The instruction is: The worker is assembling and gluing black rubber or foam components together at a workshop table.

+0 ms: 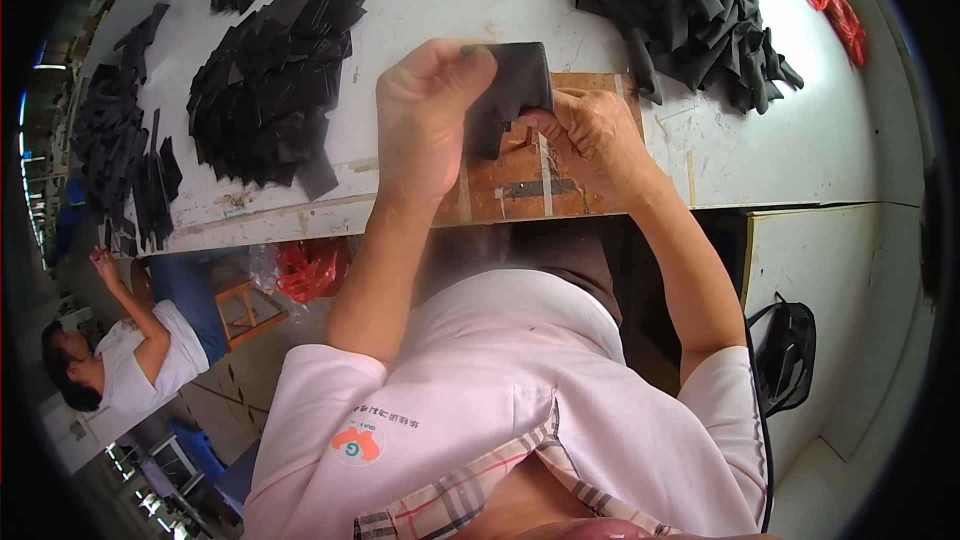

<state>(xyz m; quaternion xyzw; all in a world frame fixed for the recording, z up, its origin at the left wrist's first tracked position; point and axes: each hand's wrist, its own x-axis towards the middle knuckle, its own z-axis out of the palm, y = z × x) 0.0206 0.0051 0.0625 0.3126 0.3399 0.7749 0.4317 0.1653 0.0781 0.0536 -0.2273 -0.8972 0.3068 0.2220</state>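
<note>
A: Hands?
B: Left hand (pixel 432 110) pinching black fabric piece (pixel 522 75), upper centre of frame. Right hand (pixel 603 140) grasping its right edge.
A: Around?
B: Black pile (pixel 265 95) upper left, brown board (pixel 585 198) below.

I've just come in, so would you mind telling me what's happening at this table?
A person holds a black, flat, fabric-looking piece with the left hand and right hand, above a brown wooden-looking board. Heaps of similar dark pieces lie left and right on the white table. A co-worker in a white top is farther left.
</note>
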